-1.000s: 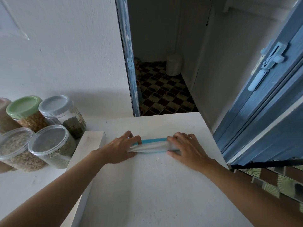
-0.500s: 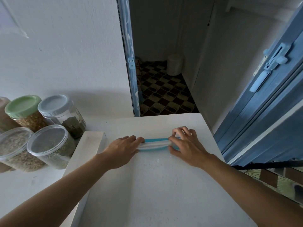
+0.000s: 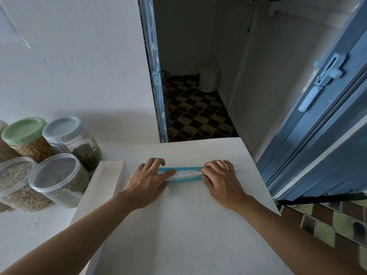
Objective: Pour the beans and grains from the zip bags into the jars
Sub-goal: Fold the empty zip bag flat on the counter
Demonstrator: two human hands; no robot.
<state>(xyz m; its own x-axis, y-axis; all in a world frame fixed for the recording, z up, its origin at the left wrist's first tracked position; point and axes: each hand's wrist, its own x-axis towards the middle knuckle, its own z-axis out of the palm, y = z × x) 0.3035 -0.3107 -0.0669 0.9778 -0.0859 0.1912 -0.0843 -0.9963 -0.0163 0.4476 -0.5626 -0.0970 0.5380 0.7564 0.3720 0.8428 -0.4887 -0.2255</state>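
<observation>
A flattened, rolled-up clear zip bag with a blue strip lies across the far part of the white table. My left hand grips its left end, thumb laid along the roll and fingers arched over the far side. My right hand grips the right end with curled fingers. Several lidded jars stand at the left: a green-lidded jar of brown grain, a grey-lidded jar of dark green beans, and two clear-lidded jars in front.
A white raised block sits between the jars and my left hand. A blue door with a latch stands open on the right, close to the table's right edge. Behind the table a doorway shows a patterned floor.
Both hands have shifted slightly away from me with the bag, which is rolled tighter; more of the blue strip shows along its far and near edges.
</observation>
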